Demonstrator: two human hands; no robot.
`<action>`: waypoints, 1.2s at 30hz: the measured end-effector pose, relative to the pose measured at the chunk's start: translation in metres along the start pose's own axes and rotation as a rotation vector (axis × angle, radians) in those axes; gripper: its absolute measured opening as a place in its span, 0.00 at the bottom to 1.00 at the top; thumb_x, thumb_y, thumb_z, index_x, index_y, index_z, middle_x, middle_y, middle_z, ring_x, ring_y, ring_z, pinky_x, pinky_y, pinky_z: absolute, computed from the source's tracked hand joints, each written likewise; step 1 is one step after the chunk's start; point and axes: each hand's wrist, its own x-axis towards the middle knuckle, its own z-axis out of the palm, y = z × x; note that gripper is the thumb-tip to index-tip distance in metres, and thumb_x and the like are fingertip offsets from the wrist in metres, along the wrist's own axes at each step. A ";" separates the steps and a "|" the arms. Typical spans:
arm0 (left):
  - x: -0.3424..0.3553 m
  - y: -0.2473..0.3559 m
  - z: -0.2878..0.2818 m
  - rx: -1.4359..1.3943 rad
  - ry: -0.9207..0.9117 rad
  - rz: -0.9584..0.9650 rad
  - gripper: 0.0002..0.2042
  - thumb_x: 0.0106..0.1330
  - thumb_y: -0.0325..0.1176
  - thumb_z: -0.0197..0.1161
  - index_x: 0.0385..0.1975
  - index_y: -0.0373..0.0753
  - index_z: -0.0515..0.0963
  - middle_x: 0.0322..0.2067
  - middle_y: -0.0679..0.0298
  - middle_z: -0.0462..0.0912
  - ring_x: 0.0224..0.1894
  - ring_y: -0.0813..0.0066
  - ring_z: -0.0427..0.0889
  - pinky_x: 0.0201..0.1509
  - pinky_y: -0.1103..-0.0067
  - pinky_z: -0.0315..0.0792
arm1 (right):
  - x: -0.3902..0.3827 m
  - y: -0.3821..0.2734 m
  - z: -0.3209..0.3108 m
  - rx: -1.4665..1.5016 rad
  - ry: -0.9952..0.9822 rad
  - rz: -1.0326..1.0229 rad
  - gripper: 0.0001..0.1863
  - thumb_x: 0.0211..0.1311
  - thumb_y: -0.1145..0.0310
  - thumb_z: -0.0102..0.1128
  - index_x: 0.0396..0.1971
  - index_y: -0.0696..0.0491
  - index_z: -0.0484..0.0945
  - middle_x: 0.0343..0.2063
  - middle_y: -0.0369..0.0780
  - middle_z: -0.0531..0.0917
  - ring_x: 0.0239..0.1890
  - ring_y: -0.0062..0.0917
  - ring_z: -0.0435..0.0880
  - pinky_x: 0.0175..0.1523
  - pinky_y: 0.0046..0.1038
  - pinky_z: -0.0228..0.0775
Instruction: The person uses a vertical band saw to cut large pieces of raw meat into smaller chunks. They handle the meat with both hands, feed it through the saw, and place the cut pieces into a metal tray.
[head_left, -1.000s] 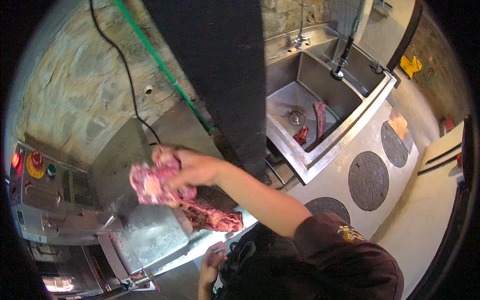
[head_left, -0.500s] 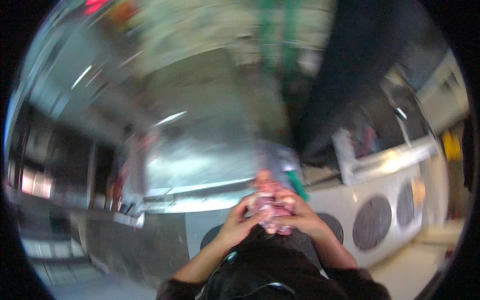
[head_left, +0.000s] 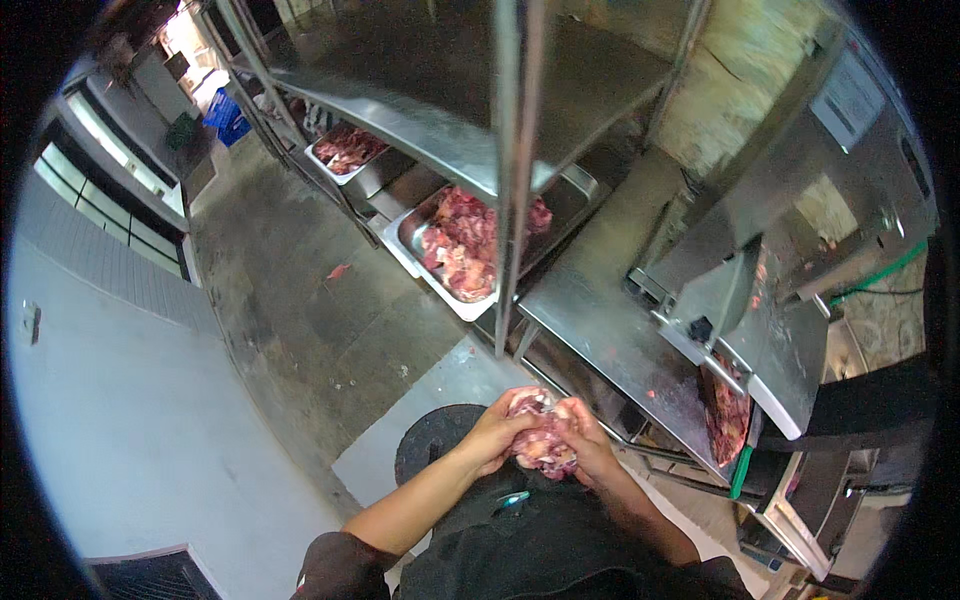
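Observation:
Chunks of raw red meat with pale fat (head_left: 543, 436) are cupped between my two hands, low in front of my body. My left hand (head_left: 491, 436) grips the pile from the left, its thumb across the front. From the right, my right hand (head_left: 590, 442) closes round the same pile. Ahead, on the lower level of a steel rack, a deep metal pan (head_left: 468, 312) holds a heap of similar meat. Farther along that level sits a second pan (head_left: 368, 178), also with meat in it.
The rack's upright post (head_left: 508, 200) and upper shelf (head_left: 400, 118) stand ahead. At right are a steel worktable (head_left: 600, 330), a steel machine (head_left: 770, 310) and meat (head_left: 728, 420) beneath its edge. Blue crates (head_left: 228, 112) are far left. A dark round mat (head_left: 425, 445) lies by my feet.
My view has swung round, from the blurred counter to the rack with its meat pans. The meat stays in both my hands, at about the same height before me.

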 end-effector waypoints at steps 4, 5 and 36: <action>-0.005 0.008 -0.045 -0.274 -0.071 -0.002 0.30 0.57 0.26 0.57 0.64 0.39 0.66 0.56 0.58 0.76 0.55 0.64 0.80 0.60 0.70 0.77 | 0.030 0.001 0.032 0.077 -0.054 0.127 0.20 0.64 0.71 0.64 0.53 0.51 0.67 0.44 0.36 0.78 0.44 0.21 0.82 0.43 0.24 0.80; -0.005 0.008 -0.053 -0.351 -0.131 0.022 0.31 0.56 0.26 0.57 0.64 0.39 0.66 0.56 0.57 0.76 0.54 0.63 0.80 0.61 0.70 0.77 | 0.035 0.000 0.036 0.092 -0.043 0.136 0.19 0.64 0.72 0.63 0.52 0.52 0.68 0.44 0.37 0.78 0.44 0.22 0.82 0.45 0.26 0.80; 0.087 0.122 -0.237 -0.514 0.249 0.075 0.14 0.76 0.49 0.54 0.48 0.45 0.73 0.36 0.68 0.78 0.34 0.75 0.79 0.35 0.75 0.78 | 0.440 -0.145 -0.073 -0.797 0.280 0.053 0.26 0.59 0.59 0.72 0.54 0.54 0.78 0.36 0.40 0.84 0.28 0.26 0.82 0.34 0.28 0.77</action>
